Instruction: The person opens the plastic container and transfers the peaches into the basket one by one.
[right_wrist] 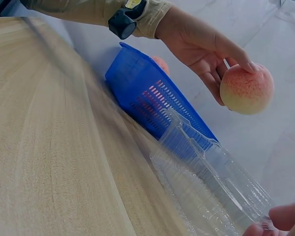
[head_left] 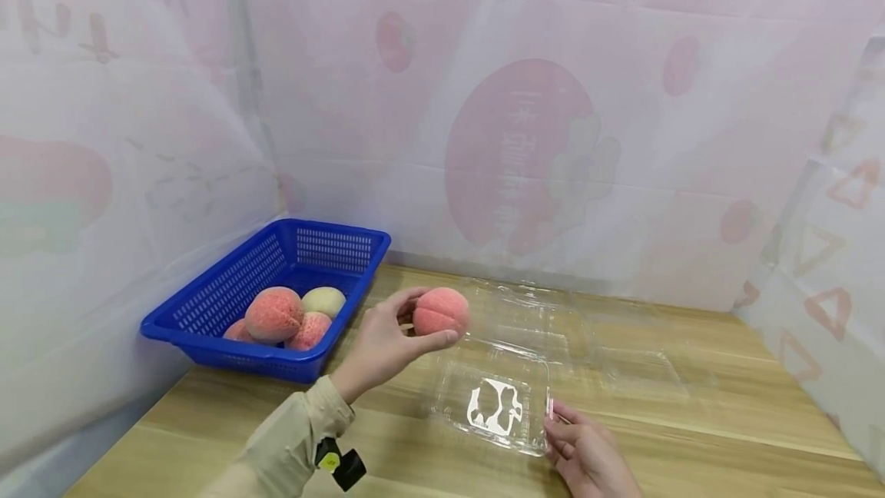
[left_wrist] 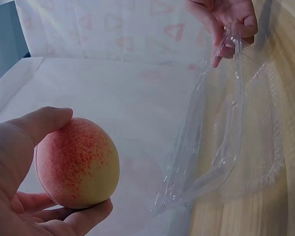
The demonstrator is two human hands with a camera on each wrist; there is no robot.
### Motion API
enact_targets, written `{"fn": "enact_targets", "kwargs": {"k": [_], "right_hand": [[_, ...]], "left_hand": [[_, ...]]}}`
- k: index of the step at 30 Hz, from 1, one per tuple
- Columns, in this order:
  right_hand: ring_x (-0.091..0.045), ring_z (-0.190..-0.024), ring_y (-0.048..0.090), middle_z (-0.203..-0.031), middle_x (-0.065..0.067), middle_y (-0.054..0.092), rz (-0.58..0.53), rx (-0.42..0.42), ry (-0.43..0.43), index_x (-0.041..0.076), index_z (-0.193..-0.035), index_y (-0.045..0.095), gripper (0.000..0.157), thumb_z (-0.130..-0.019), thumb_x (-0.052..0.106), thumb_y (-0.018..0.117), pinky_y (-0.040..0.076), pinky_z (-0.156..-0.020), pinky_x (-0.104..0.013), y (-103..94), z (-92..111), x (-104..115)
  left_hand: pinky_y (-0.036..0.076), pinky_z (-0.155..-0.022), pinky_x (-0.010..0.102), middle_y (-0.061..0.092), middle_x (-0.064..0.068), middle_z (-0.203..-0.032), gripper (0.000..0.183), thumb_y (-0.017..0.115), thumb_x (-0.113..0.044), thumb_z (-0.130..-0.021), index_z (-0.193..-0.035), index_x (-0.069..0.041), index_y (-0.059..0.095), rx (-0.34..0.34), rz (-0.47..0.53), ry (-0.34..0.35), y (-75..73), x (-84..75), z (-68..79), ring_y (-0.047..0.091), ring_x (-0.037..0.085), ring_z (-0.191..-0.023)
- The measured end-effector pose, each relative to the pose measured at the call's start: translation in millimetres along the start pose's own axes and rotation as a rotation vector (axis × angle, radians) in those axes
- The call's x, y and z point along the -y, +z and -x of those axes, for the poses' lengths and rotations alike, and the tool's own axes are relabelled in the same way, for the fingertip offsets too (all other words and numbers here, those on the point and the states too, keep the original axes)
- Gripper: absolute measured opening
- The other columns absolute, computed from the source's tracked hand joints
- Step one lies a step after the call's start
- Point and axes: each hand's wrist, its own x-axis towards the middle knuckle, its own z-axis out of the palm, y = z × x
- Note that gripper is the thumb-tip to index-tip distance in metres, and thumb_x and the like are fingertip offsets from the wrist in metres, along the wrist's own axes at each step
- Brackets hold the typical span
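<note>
A pink-red peach [head_left: 441, 315] with a pale yellow side [left_wrist: 101, 169] is held up by my left hand [head_left: 384, 340], thumb and fingers curled round it. It is above the table, between the blue basket and a clear plastic box. My right hand [head_left: 588, 448] pinches the right edge of this clear box [head_left: 487, 406], which is tilted off the table in the wrist views. In the right wrist view, the box [right_wrist: 211, 162] has its near corner between thumb and fingers [right_wrist: 287, 216]. No peach shows inside the box.
The blue slotted basket [head_left: 228, 356] stands at the left, holding several peaches [head_left: 274, 314], one of them pale [head_left: 323, 301]. More clear plastic boxes [head_left: 639, 367] lie on the wooden table [head_left: 733, 421] behind and to the right. Printed white sheets [head_left: 332, 98] wall in the table.
</note>
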Motion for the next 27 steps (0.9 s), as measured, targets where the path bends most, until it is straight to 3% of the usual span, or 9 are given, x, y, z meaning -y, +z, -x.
{"fn": "enact_targets", "kwargs": {"k": [7, 13, 20, 27], "right_hand": [[-0.017, -0.087, 0.05, -0.106, -0.011, 0.053, 0.005, -0.002, -0.001, -0.013, -0.145, 0.026, 0.058, -0.094, -0.008, 0.054, 0.044, -0.079, -0.027, -0.1, 0, 0], [-0.018, -0.088, 0.05, -0.105, -0.011, 0.053, 0.012, 0.001, 0.001, -0.013, -0.145, 0.026, 0.057, -0.095, -0.008, 0.053, 0.044, -0.08, -0.028, -0.6, 0, 0], [-0.017, -0.087, 0.05, -0.104, -0.011, 0.053, 0.016, -0.004, -0.004, -0.013, -0.145, 0.027, 0.057, -0.094, -0.008, 0.054, 0.044, -0.078, -0.027, -0.4, 0, 0], [-0.017, -0.085, 0.05, -0.102, -0.01, 0.053, 0.021, -0.003, -0.004, -0.013, -0.144, 0.027, 0.057, -0.095, -0.008, 0.054, 0.044, -0.076, -0.027, -0.4, 0, -1]], "left_hand": [[0.056, -0.08, 0.03, 0.066, 0.007, -0.115, 0.074, 0.089, -0.038, -0.072, -0.131, -0.008, 0.056, -0.083, -0.062, 0.001, -32.3, 5.5, -8.0, 0.066, 0.018, -0.099], [0.056, -0.081, 0.039, 0.064, 0.012, -0.118, 0.077, 0.084, -0.047, -0.076, -0.134, -0.006, 0.055, -0.164, -0.246, 0.014, -69.3, 16.7, -11.4, 0.065, 0.023, -0.102], [0.057, -0.078, 0.043, 0.062, 0.017, -0.12, 0.08, 0.079, -0.051, -0.08, -0.138, -0.003, 0.05, -0.238, -0.363, -0.058, -110.9, 30.0, -5.7, 0.064, 0.029, -0.1], [0.058, -0.073, 0.046, 0.063, 0.021, -0.116, 0.082, 0.079, -0.05, -0.08, -0.138, 0.0, 0.049, -0.274, -0.462, -0.045, -130.0, 39.6, -1.6, 0.066, 0.032, -0.095]]}}
